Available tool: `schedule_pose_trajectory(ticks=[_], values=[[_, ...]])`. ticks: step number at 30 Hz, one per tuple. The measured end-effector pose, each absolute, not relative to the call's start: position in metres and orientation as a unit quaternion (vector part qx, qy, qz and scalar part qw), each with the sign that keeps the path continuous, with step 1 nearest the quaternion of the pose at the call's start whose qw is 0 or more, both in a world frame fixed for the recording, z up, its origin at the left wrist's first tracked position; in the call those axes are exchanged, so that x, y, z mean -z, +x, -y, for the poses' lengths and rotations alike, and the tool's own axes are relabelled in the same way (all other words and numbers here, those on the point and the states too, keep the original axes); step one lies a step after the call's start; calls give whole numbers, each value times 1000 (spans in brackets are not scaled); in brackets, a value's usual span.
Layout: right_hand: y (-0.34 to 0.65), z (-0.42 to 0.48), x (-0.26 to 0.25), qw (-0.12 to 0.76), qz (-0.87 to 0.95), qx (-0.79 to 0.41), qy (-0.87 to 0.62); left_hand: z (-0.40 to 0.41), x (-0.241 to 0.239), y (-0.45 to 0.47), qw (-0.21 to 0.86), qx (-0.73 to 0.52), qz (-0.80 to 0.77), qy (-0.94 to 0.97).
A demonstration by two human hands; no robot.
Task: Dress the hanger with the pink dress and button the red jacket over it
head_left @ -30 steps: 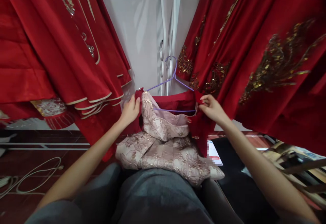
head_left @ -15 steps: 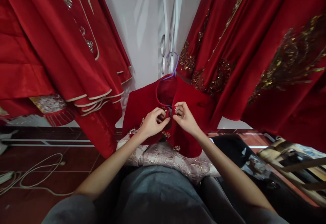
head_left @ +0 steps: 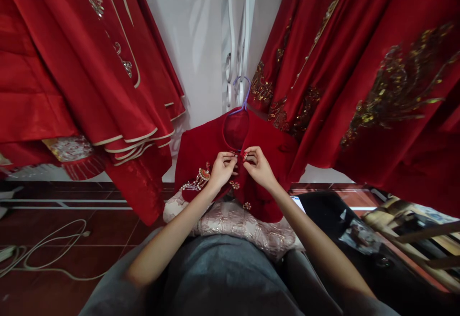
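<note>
A short red velvet jacket point(head_left: 201, 150) hangs on a purple wire hanger point(head_left: 243, 90) in front of me, over my lap. My left hand point(head_left: 222, 169) and my right hand point(head_left: 258, 166) meet at the jacket's collar, each pinching one front edge by the top clasp point(head_left: 241, 155). A beaded ornament point(head_left: 200, 180) shows on the jacket's left front. Below the jacket a pink brocade garment point(head_left: 247, 227) lies on my grey-trousered knees point(head_left: 223, 277).
Red embroidered gowns hang at the left point(head_left: 72, 66) and right point(head_left: 359, 76), with a white wall point(head_left: 201, 42) between them. A white cable point(head_left: 53, 253) loops on the dark red floor at the left. Black fabric point(head_left: 341, 225) and wooden items point(head_left: 424, 234) lie at the right.
A second ago my hands held the jacket open by its two sides, showing the pink garment. They have come together at the collar, closing the jacket's front.
</note>
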State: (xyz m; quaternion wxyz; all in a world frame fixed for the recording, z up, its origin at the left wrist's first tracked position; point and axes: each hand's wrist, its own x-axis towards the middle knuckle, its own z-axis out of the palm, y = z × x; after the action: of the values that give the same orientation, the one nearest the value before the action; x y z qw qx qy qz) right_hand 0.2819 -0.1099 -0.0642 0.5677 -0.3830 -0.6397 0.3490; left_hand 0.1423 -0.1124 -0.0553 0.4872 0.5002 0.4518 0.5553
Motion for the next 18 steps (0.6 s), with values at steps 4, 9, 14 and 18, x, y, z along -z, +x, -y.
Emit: schedule_pose_trajectory(ticks=[4,9,14,18], values=[[282,110,65,569,641,-357,-373,101,69,153,389,-599,-482,507],[285,119,56,582,628,-364,-365,88,85,164,262,-637,-514,512],[299,135,32,594,619,-353,-373,84,91,167,226,-642,-534,501],[298,137,26,581,626,-370,-365,87,91,171,207,-653,-544,485]])
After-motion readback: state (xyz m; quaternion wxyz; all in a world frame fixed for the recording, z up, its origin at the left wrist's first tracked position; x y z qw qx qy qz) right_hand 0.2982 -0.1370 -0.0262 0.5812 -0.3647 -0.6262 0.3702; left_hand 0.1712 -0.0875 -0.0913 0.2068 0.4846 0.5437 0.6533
